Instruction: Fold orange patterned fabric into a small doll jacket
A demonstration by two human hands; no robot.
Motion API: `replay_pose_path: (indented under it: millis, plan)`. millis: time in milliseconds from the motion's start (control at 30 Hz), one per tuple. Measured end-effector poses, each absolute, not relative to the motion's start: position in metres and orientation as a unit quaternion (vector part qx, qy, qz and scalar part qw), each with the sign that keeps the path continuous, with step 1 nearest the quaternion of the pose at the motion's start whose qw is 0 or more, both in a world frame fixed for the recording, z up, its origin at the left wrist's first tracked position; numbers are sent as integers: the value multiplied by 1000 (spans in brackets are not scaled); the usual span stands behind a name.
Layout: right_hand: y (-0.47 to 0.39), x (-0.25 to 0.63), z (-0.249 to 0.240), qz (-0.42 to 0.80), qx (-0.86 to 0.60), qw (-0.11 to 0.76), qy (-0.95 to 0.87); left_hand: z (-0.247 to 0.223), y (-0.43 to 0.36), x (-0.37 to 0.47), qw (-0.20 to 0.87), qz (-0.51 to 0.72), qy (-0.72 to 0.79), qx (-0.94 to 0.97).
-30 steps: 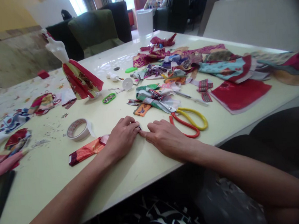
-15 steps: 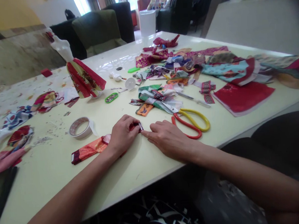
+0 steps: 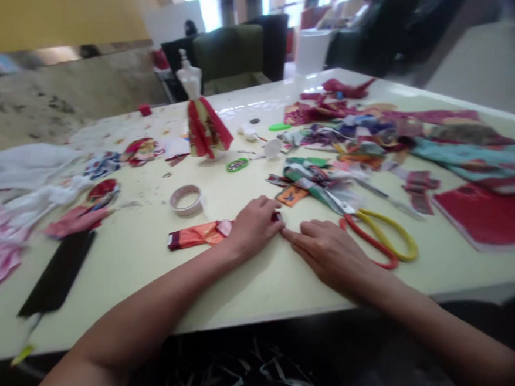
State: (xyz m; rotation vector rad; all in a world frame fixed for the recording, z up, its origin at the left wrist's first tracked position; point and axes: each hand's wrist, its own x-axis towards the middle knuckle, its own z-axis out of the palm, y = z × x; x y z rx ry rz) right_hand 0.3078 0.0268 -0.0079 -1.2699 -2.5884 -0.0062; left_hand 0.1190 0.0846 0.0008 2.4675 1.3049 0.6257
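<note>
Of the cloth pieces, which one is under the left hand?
The orange strip with a maroon end: the only piece that the left hand visibly covers.

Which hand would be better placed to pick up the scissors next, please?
Probably the right hand: it lies close beside the handles of the scissors, while the left hand is farther away and covers part of the orange cloth strip.

From afar I am watching a white dress form (image 3: pixel 190 83) standing toward the desk's (image 3: pixel 247 299) far edge, wearing a patterned skirt (image 3: pixel 209 129). Left of it, a small red block (image 3: pixel 144 110) is sitting by that edge. Beyond, I am seeing a green armchair (image 3: pixel 230 56). A dark, flat device (image 3: pixel 60 271) is lying near the front edge, leftward.
</note>
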Motion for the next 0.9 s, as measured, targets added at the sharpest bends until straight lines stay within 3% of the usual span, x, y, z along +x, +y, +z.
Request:
replay_pose_path:
  millis: [167, 300, 400, 500, 600, 733, 900]
  plan:
    - [32, 313, -19, -38, -390, 172, -904, 29, 62, 81, 76, 266, 394, 876]
    - [33, 313, -21, -35, -385, 184, -904, 35, 33, 14, 39, 268, 507, 818]
    - [33, 312, -20, -27, -389, 189, -901, 21, 17, -35, 24, 162, 599, 784]
    - [32, 311, -19, -15, -402, 204, -892, 6, 8, -62, 79, 12, 573, 816]
    - [31, 305, -13, -30, -420, 248, -873, -1, 6, -70, 85, -35, 553, 828]
    - [32, 280, 1, -65, -362, 262, -892, -4, 6, -78, 76, -24, 538, 839]
    - [47, 239, 17, 4, -314, 224, -922, -4, 5, -88, 48, 90, 511, 853]
